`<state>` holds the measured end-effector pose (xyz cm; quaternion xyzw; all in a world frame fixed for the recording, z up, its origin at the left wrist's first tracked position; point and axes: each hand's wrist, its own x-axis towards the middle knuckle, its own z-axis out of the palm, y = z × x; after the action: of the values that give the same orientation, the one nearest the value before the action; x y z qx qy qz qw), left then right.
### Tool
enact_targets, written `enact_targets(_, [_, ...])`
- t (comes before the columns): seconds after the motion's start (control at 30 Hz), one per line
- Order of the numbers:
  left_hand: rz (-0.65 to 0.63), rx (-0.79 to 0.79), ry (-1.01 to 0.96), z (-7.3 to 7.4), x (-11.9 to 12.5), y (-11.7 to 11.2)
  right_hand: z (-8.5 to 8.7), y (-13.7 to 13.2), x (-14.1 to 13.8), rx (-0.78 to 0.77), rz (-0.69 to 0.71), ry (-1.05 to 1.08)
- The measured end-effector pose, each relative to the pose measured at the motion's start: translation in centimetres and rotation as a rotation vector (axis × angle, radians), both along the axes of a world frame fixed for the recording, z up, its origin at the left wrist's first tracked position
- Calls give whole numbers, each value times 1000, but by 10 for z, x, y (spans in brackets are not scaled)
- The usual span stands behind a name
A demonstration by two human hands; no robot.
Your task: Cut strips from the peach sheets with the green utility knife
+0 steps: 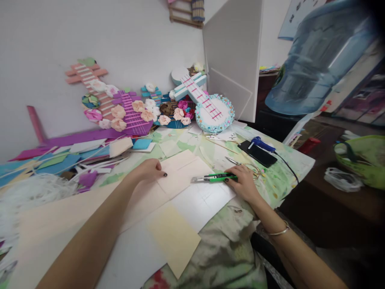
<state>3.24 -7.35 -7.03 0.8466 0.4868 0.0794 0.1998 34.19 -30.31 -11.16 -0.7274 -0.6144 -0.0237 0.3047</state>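
Note:
My left hand [151,169] rests on a pale cream foam sheet [180,170] with its fingers curled down against it, pressing the sheet flat. My right hand [244,184] is closed round a green utility knife [215,177], whose blade points left and lies at the sheet's right edge. Under the cream sheet lies a larger white board [207,198]. A loose cream rectangle [173,239] sits nearer to me, partly over the white board.
Scissors [243,163], a black phone [257,153] and a blue glue gun [261,143] lie right of the knife. Foam guitars with paper flowers [132,114] and a round decorated piece [214,113] lean at the wall. Coloured scraps [66,158] crowd the left. A water jug [319,60] stands right.

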Motion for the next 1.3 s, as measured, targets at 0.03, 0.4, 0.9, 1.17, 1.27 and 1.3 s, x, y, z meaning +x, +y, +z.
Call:
enact_targets(0.03, [-15,-18,-25,-1,1,-2,0,0,-1,1,-7,0])
enact_targets(0.4, [-164,-12,-409,6,9,-12,11,9,-1,-31,-44,-36])
enact_targets(0.9, [-114,-25,-535,-14,5,-10,18,36,-19,-120,142,-47])
enact_targets(1.17, [-115,-16,-501,-16,4,-11,17,36,-15,-110,160,-62])
enact_targets(1.27, [-120,-32,-491,-17,4,-13,16,34,-16,-102,162,-60])
enact_targets(1.3, [-121,-37,-489,-17,4,-13,15,33,-16,-97,161,-53])
